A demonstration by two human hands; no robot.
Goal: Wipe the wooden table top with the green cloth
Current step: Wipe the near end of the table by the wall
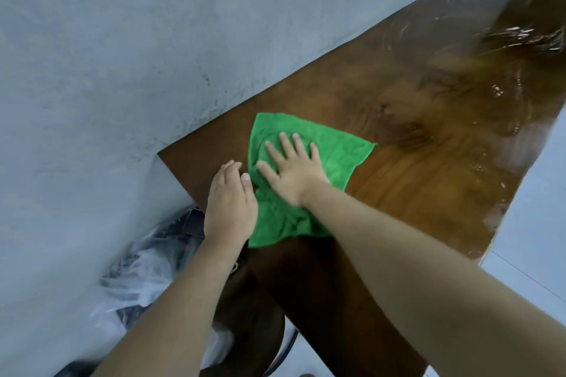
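The cloth (309,174) lies spread flat on the table (428,162) near the middle of the frame, close to the corner of the top that points toward centre left. The right hand (294,171) rests palm down on the cloth with its fingers (286,144) spread and straight, gripping nothing; this flat, open press looks meant to load a broad patch of fabric against the wood so that a sweep cleans a wide band rather than a narrow one. The left hand (229,205) sits at the cloth's left edge, knuckles up, fingers loosely curled; its thumb tip meets the hem, but whether it pinches the fabric or merely steadies it cannot be told. Placed there, it probably keeps the edge from folding under while the other hand pushes. The cloth's lower part, beneath the right wrist, is rumpled, while its upper part lies smooth. Toward the upper right of the frame the top shines with streaks and small bright flecks, perhaps moisture, perhaps only glare. The dark wood at the bottom, between the forearms, looks dull. Judging by this, the wiping is under way near the corner, with much of the long top toward the upper right likely still to be covered. A plastic bag (144,278) sits below the table's edge at lower left, beside the grey wall (122,40).
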